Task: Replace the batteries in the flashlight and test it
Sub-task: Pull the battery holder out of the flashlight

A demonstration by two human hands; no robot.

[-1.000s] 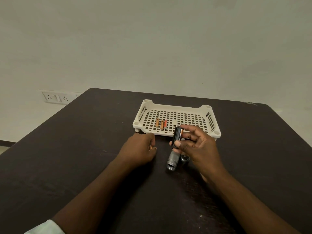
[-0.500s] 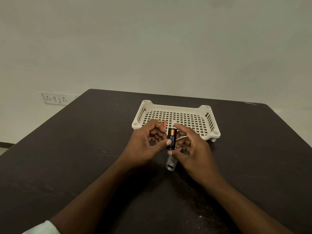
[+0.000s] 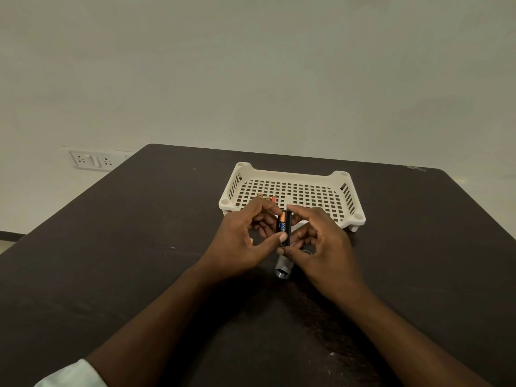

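Note:
My right hand (image 3: 321,244) holds a black battery holder (image 3: 288,227) upright above the table, index finger on its top and thumb under its bottom. A black-and-copper battery (image 3: 282,225) lies against the holder's left side, and my left hand (image 3: 243,241) pinches it between index fingertip and thumb. Just below both hands, the grey flashlight body (image 3: 283,268) lies on the table with its open end towards me. Its end cap (image 3: 307,251) is mostly hidden under my right hand. A small orange tip (image 3: 251,241) shows at my left palm.
A white perforated tray (image 3: 349,196) stands just behind my hands, with three small batteries (image 3: 266,197) at its front left. The dark table (image 3: 139,247) extends to both sides. A wall socket plate (image 3: 89,160) is at the far left.
My left hand rose from the table and met the right hand at the holder, taking the battery between thumb and index finger. The right hand shifted slightly left with the holder.

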